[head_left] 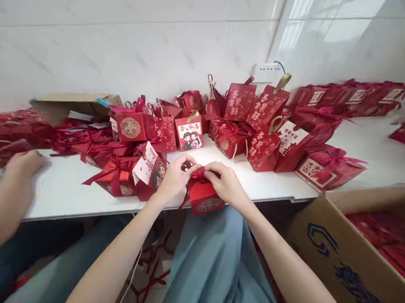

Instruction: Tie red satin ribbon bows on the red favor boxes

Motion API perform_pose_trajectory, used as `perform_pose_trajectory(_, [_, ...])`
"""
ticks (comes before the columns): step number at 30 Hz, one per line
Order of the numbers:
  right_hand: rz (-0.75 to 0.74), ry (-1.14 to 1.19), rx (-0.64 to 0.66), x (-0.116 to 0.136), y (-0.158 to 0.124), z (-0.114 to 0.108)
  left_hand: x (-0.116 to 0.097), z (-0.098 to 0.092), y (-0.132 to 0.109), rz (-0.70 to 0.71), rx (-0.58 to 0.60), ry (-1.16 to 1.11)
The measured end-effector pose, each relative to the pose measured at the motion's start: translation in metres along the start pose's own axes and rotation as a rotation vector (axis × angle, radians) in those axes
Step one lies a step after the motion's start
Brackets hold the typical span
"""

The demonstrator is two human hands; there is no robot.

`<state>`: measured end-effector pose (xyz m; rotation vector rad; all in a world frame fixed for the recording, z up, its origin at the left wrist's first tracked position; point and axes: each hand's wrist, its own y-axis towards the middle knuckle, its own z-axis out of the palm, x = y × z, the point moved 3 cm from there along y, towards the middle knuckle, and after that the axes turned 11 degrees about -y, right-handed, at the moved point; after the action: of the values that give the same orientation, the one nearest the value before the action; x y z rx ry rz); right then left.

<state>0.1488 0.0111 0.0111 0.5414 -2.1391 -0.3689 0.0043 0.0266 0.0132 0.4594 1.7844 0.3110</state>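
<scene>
A small red gift box (205, 199) with gold printing sits at the table's front edge, just above my lap. Its dark red ribbon is gathered in a bow (197, 173) on top. My left hand (178, 175) pinches the bow's left side between thumb and fingers. From the other side, my right hand (225, 180) pinches the ribbon too. A ribbon end hangs down at the box's left. Close to my left hand stands a red box with a white printed card (149, 164), next to another ribbon-tied red box (118, 178).
Red gift boxes and bags (268, 105) crowd the white table (84, 206). An open cardboard carton (339, 253) holds red items at right; another carton (72, 101) stands at back left. A co-worker's hand (23, 167) is at left. A wall socket (268, 72) is behind.
</scene>
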Motion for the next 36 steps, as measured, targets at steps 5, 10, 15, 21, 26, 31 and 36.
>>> perform_pose_trajectory(5, [0.007, 0.015, -0.015, 0.001, -0.002, -0.001, 0.0, -0.004, -0.005, 0.072, 0.021, -0.009])
perform_pose_trajectory(10, [0.022, 0.015, -0.001, 0.002, -0.001, -0.001, 0.001, -0.009, -0.014, 0.165, 0.116, -0.052])
perform_pose_trajectory(15, [0.064, 0.096, -0.023, 0.0, -0.003, 0.001, -0.001, -0.009, -0.014, 0.194, 0.124, 0.057])
perform_pose_trajectory(21, [0.124, 0.219, -0.086, -0.005, -0.004, 0.003, -0.005, -0.007, -0.016, 0.149, 0.182, 0.099])
perform_pose_trajectory(26, [0.107, 0.156, -0.122, -0.001, -0.005, 0.002, -0.006, -0.004, -0.021, 0.043, 0.142, 0.107])
perform_pose_trajectory(31, [0.106, 0.076, -0.123, 0.002, -0.006, 0.001, -0.006, 0.0, -0.021, -0.033, 0.063, 0.097])
perform_pose_trajectory(36, [0.109, 0.033, -0.124, 0.003, -0.006, 0.001, -0.003, 0.0, -0.021, -0.092, 0.093, -0.056])
